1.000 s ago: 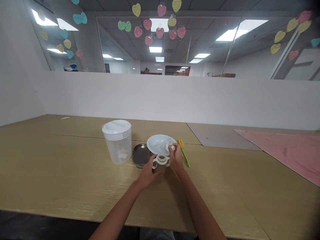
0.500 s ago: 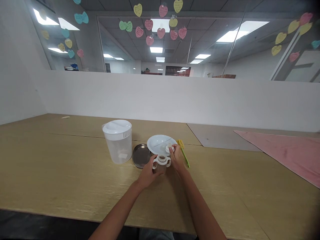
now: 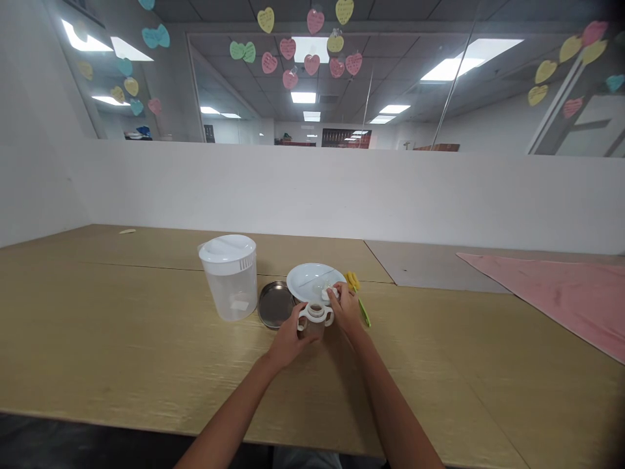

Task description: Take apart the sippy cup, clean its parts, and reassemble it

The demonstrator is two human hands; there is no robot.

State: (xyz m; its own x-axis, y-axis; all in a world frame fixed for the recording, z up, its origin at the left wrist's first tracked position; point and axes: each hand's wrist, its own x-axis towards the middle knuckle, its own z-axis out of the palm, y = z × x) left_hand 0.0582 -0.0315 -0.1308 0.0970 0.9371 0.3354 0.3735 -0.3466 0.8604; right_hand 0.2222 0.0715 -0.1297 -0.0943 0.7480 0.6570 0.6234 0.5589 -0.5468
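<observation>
My left hand (image 3: 288, 337) is wrapped round the side of a baby bottle (image 3: 316, 315) with a white two-handled collar; its mouth is uncovered and faces up. My right hand (image 3: 346, 310) pinches a small white bottle top (image 3: 329, 294) with a clear tip, just above and behind the bottle's mouth, apart from it. Behind both hands lies a white plate (image 3: 307, 273), partly covered by the right hand and the top. A round dark metal dish (image 3: 275, 304) sits left of the bottle, near my left fingers.
A clear lidded plastic bucket (image 3: 232, 283) stands left of the metal dish. Right of the plate lies a brush with a yellow head (image 3: 352, 281) and green handle. A pink cloth (image 3: 556, 293) covers the table's right side, and a white wall (image 3: 312, 189) rises behind.
My right hand has shifted slightly left with the bottle top, bringing it closer over the bottle's mouth. The left hand and bottle have stayed put.
</observation>
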